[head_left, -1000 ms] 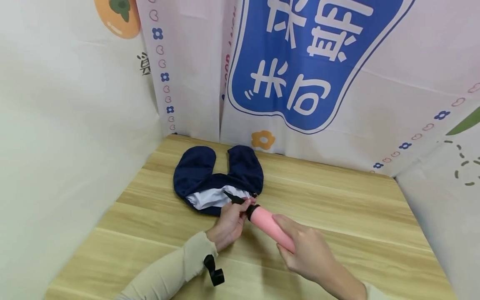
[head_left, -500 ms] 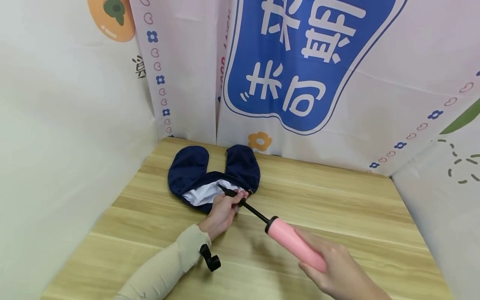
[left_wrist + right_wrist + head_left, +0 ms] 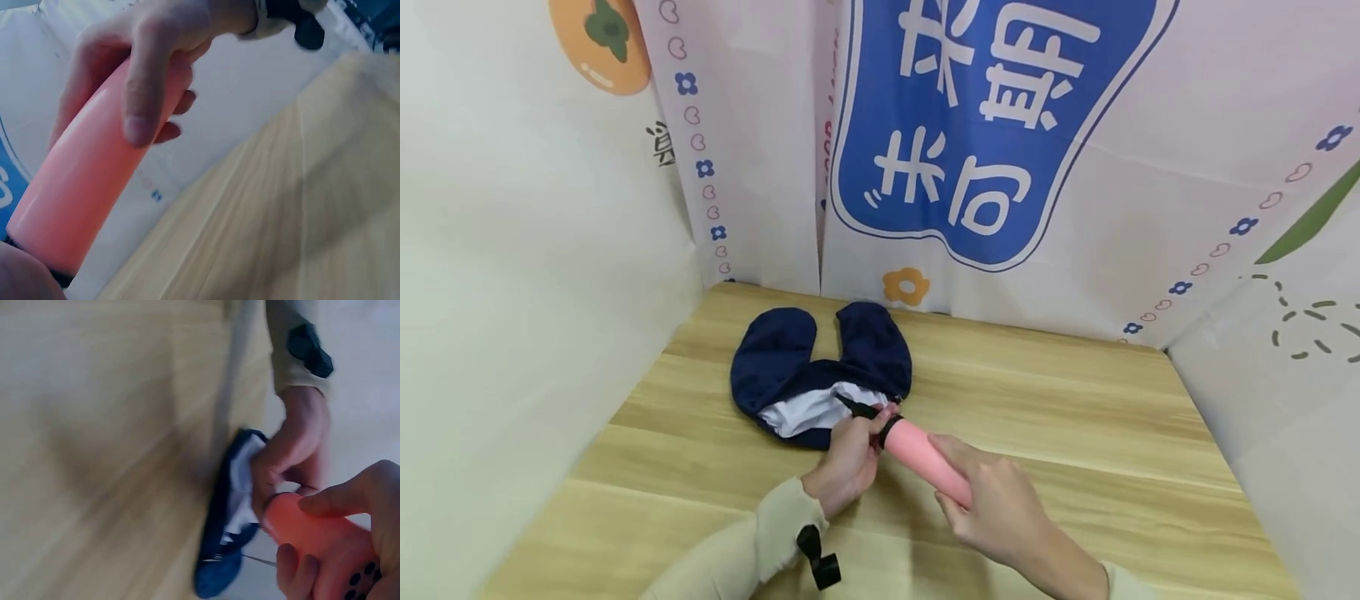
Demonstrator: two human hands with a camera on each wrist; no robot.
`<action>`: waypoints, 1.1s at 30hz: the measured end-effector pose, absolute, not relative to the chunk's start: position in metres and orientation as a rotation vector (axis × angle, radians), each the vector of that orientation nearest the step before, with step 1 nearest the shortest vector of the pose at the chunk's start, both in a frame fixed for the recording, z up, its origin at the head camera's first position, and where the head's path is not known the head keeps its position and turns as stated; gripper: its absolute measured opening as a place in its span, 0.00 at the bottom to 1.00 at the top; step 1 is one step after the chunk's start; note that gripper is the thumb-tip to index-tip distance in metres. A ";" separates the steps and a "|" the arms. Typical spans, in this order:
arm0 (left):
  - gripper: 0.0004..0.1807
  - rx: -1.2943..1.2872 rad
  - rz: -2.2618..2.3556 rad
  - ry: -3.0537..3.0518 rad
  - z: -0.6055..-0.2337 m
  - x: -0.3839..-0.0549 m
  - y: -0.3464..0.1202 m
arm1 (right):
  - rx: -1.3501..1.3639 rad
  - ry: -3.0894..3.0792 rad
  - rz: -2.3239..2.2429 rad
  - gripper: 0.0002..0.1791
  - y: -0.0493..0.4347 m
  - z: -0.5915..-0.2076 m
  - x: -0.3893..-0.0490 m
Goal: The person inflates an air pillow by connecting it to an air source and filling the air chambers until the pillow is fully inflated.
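On the table lies a navy U-shaped neck pillow, flat, its curved base unzipped to show a white inner lining. My left hand pinches the black nozzle of a pink hand pump at the opening, with the tip over the white lining. Curled round the pink barrel is my right hand; the left wrist view shows its thumb along the barrel. The barrel sits right up against the left hand, its rod hidden. Whether the nozzle tip enters a valve, I cannot tell.
The wood-grain table runs back to a printed white sheet with a blue sign. A plain white wall stands along the left edge. A black wrist mount hangs on the left sleeve.
The pink barrel slid back from the left hand, exposing the black rod, then came forward against it again. The left hand keeps its pinch on the nozzle. The head view has shifted slightly.
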State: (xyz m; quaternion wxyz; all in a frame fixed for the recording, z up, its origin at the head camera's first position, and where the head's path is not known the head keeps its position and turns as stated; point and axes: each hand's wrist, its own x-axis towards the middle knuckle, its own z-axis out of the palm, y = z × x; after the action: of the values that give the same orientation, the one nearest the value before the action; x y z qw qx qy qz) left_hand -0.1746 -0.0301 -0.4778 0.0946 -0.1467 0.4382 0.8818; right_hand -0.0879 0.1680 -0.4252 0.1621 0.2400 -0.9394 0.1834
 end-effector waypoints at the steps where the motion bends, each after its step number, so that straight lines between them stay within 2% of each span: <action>1: 0.06 -0.408 2.609 1.323 -0.479 -0.178 -0.032 | 0.699 -2.673 0.538 0.38 0.169 -0.429 -0.089; 8: 0.14 -0.308 2.584 1.340 -0.478 -0.201 -0.050 | 0.735 -2.698 0.663 0.42 0.209 -0.426 -0.076; 14: 0.07 -0.360 2.716 1.261 -0.477 -0.209 -0.066 | 0.766 -2.683 0.739 0.42 0.232 -0.400 -0.065; 19: 0.06 -0.384 2.736 1.227 -0.474 -0.197 -0.057 | 0.684 -2.723 0.692 0.38 0.214 -0.398 -0.074; 23: 0.04 -0.454 2.687 1.302 -0.474 -0.185 -0.045 | 0.606 -2.732 0.659 0.36 0.185 -0.411 -0.089; 26: 0.04 -0.495 2.670 1.338 -0.476 -0.179 -0.043 | 0.648 -2.660 0.592 0.36 0.169 -0.422 -0.098; 29: 0.09 -0.460 2.631 1.378 -0.479 -0.177 -0.046 | 0.726 -2.612 0.572 0.36 0.164 -0.431 -0.104; 33: 0.14 -0.332 2.600 1.443 -0.481 -0.179 -0.054 | 0.759 -2.654 0.668 0.39 0.179 -0.440 -0.101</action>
State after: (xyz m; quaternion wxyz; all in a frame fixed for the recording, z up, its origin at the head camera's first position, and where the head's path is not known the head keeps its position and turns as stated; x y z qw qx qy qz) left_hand -0.1795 -0.0545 -0.4815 0.0747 -0.1107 0.4808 0.8666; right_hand -0.1008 0.1794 -0.4398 0.1502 0.2642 -0.9238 0.2327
